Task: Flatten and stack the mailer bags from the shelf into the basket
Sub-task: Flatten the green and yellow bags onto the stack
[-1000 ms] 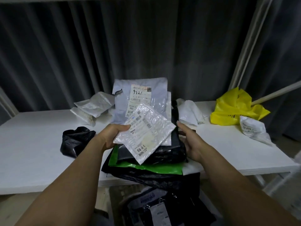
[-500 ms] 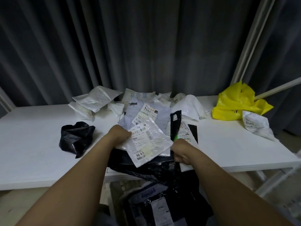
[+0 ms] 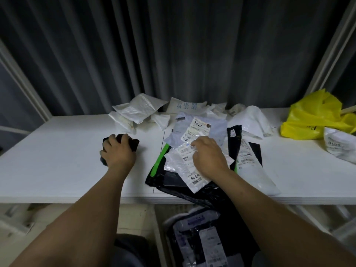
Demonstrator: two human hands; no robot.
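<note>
The pile (image 3: 194, 132) of flattened mailer bags lies on the white shelf (image 3: 57, 162), its near end hanging over the shelf's front edge. On top of it is a white bubble bag (image 3: 179, 166) covered with printed labels, and the right hand (image 3: 210, 158) rests on that bag, knuckles up. Its fingers (image 3: 200, 144) are bent with their tips down on the plastic; whether they pinch it or only press cannot be told. Under the bubble bag sit a pale grey bag (image 3: 217, 124) with a handwritten label, a black bag with a green stripe (image 3: 159, 160), and a long white bag (image 3: 258, 176) along the pile's right side. Left of the pile, and apart from it, the left hand (image 3: 117, 154) grips a crumpled black bag (image 3: 134, 144), fingers (image 3: 124, 138) curled over its top, the bag on the shelf. Behind the pile, loose white bags (image 3: 138, 108) lie crumpled against a dark curtain (image 3: 173, 45). Well to the right of the pile are a yellow bag (image 3: 312, 116) and, just beside it, a white printed bag (image 3: 339, 147). Below the pile's overhanging end, stacked bags (image 3: 204, 237) lie in the basket (image 3: 158, 234).
</note>
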